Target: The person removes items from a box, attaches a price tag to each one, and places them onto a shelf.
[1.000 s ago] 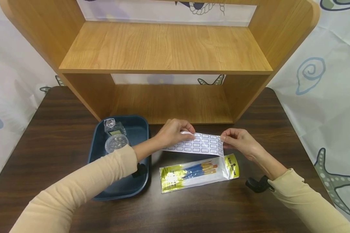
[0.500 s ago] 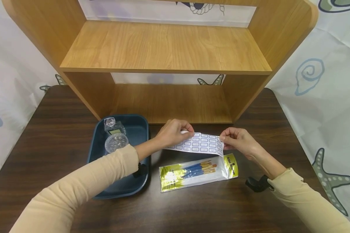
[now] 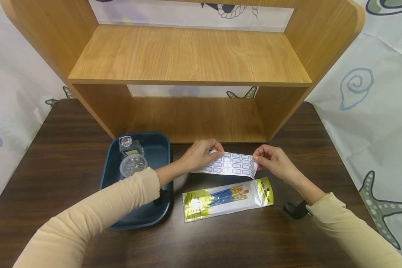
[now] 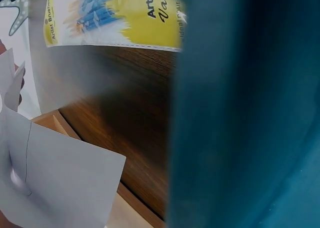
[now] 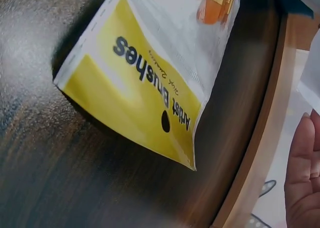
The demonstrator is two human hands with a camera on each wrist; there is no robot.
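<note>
Between both hands a white sheet of blue-framed label stickers (image 3: 232, 164) is held above the table. My left hand (image 3: 201, 154) grips its left part, thumb on the printed face. At the right edge, my right hand (image 3: 271, 160) pinches the sheet between thumb and fingers. The left wrist view shows the plain back of the sheet (image 4: 65, 168), with a thin line running across it. Below the sheet lies a clear and yellow packet of artist brushes (image 3: 227, 199) with blue handles. In the right wrist view, the packet's yellow end (image 5: 145, 87) is close by.
A dark blue tray (image 3: 169, 149) on the left holds a clear glass bottle (image 3: 132, 147) and a round clear container (image 3: 133, 165); my left forearm passes over it. A two-level wooden shelf (image 3: 191, 56) stands behind on the dark wood table (image 3: 221, 242).
The sheet shifts and bends slightly between the hands, its lower right corner now curling. Both hands keep their hold and nearly their places. The packet and tray stay put.
</note>
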